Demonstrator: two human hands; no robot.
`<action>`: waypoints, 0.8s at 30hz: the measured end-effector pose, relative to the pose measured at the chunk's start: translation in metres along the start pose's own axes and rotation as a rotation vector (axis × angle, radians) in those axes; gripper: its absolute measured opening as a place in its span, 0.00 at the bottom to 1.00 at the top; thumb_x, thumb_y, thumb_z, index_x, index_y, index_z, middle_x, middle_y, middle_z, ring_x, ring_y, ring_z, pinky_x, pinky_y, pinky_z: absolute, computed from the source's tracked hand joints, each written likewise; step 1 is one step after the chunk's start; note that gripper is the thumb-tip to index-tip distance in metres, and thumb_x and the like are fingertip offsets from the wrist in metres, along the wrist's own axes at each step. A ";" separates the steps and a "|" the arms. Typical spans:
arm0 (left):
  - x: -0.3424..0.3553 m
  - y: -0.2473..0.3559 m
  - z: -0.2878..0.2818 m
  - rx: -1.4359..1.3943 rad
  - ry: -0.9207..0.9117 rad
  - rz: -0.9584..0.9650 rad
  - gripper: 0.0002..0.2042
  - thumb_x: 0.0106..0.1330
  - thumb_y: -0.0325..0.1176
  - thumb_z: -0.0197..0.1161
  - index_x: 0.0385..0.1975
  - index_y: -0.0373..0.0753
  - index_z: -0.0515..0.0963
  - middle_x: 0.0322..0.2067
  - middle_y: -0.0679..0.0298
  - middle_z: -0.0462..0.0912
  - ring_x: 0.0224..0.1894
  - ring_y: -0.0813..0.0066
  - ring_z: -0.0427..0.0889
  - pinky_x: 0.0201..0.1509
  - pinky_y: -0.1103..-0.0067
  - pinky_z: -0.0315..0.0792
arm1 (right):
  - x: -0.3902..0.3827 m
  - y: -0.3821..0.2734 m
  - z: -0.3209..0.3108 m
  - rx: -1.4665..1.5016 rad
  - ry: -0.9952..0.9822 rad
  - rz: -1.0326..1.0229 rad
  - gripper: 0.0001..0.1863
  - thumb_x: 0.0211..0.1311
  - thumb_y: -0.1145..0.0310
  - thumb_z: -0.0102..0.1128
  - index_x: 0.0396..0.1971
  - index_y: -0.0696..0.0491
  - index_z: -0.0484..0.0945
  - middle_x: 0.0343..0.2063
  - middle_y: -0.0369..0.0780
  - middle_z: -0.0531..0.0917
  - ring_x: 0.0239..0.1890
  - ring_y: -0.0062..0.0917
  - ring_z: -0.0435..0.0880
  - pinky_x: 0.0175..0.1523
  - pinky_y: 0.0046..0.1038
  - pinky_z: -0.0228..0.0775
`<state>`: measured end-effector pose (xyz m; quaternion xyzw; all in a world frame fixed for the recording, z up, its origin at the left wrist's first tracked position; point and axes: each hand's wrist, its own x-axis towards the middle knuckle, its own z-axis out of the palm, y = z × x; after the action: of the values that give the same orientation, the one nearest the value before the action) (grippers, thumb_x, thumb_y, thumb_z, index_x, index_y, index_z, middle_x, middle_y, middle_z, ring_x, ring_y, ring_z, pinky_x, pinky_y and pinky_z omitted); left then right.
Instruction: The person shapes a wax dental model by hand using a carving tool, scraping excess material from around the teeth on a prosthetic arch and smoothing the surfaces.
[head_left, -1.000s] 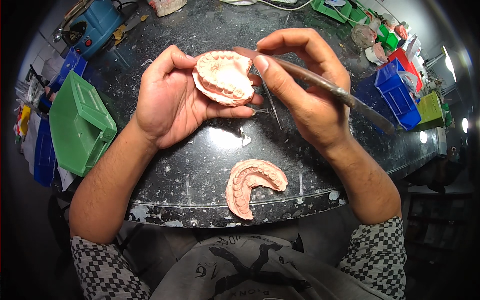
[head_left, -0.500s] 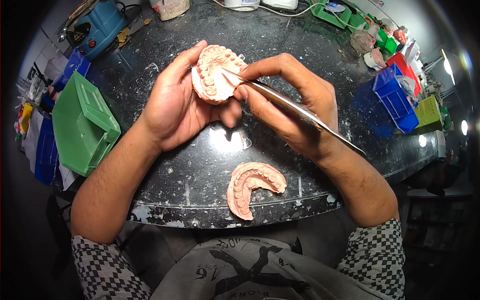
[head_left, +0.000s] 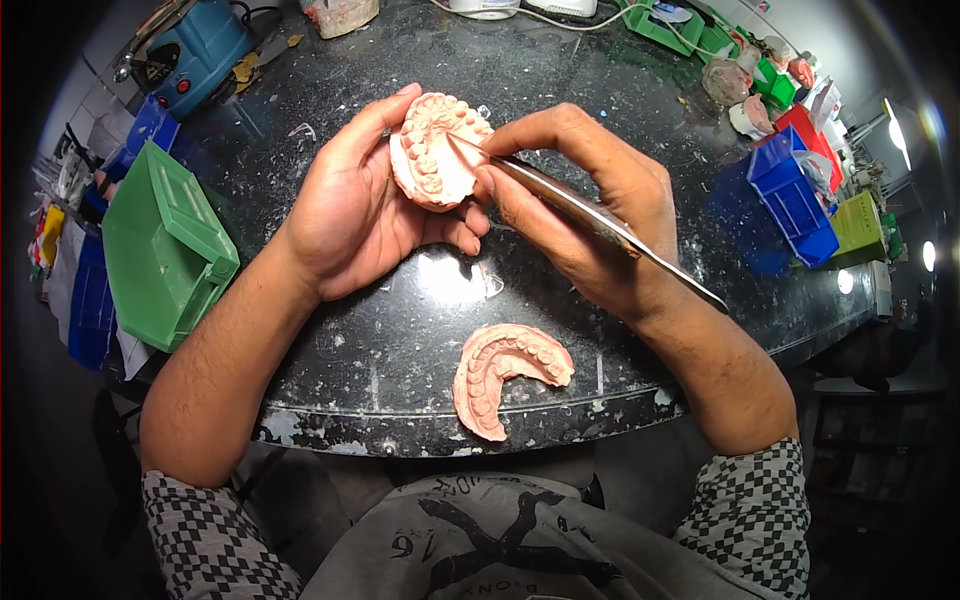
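A pink plaster dental cast (head_left: pixel 428 150) with a full arch of teeth rests in my left hand (head_left: pixel 350 205), its fingers closed round the rim and underside. My right hand (head_left: pixel 590 210) pinches a plaster knife (head_left: pixel 575 205) with a dark handle and metal fittings. The knife's thin tip touches the cast's inner surface, close behind the teeth. Part of the blade is hidden by my right fingers. Nearer to me, a second pink cast (head_left: pixel 490 375), shaped like a horseshoe, lies on the black worktop (head_left: pixel 330 370) with its row of teeth facing up.
At the left stands a green bin (head_left: pixel 160 250), with a blue machine (head_left: pixel 190 60) behind it. A blue bin (head_left: pixel 790 195) and a red bin (head_left: pixel 808 140) sit at the right. Plaster pieces (head_left: pixel 748 118) lie at the far right. The worktop's front edge (head_left: pixel 400 445) curves before me.
The cast in my left hand has shifted and turned slightly, moving a little to the right. The knife tip has moved slightly along its inner surface. The loose cast has not moved.
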<state>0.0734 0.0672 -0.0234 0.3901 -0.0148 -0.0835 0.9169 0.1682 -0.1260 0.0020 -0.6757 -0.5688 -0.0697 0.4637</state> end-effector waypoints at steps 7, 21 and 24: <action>0.000 0.000 0.005 -0.026 0.051 0.013 0.31 0.78 0.55 0.33 0.50 0.31 0.75 0.39 0.50 0.84 0.37 0.59 0.85 0.44 0.67 0.81 | -0.001 -0.001 -0.001 -0.046 -0.013 0.012 0.09 0.59 0.75 0.68 0.39 0.57 0.82 0.34 0.40 0.86 0.37 0.22 0.87 0.43 0.23 0.77; 0.000 0.000 0.008 -0.074 0.063 0.018 0.30 0.78 0.54 0.34 0.51 0.30 0.74 0.40 0.49 0.84 0.38 0.60 0.85 0.45 0.67 0.81 | -0.002 0.000 0.000 -0.044 0.007 0.020 0.09 0.59 0.68 0.67 0.33 0.55 0.76 0.29 0.41 0.82 0.31 0.31 0.85 0.34 0.29 0.76; 0.000 0.000 0.007 -0.067 0.061 0.018 0.30 0.78 0.54 0.34 0.51 0.30 0.74 0.40 0.50 0.84 0.38 0.60 0.85 0.45 0.67 0.81 | -0.001 0.001 0.001 -0.044 0.005 0.014 0.09 0.60 0.67 0.67 0.32 0.55 0.76 0.29 0.41 0.82 0.30 0.31 0.85 0.34 0.29 0.76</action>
<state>0.0731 0.0620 -0.0184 0.3615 0.0121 -0.0636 0.9301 0.1680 -0.1266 0.0004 -0.6894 -0.5612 -0.0805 0.4508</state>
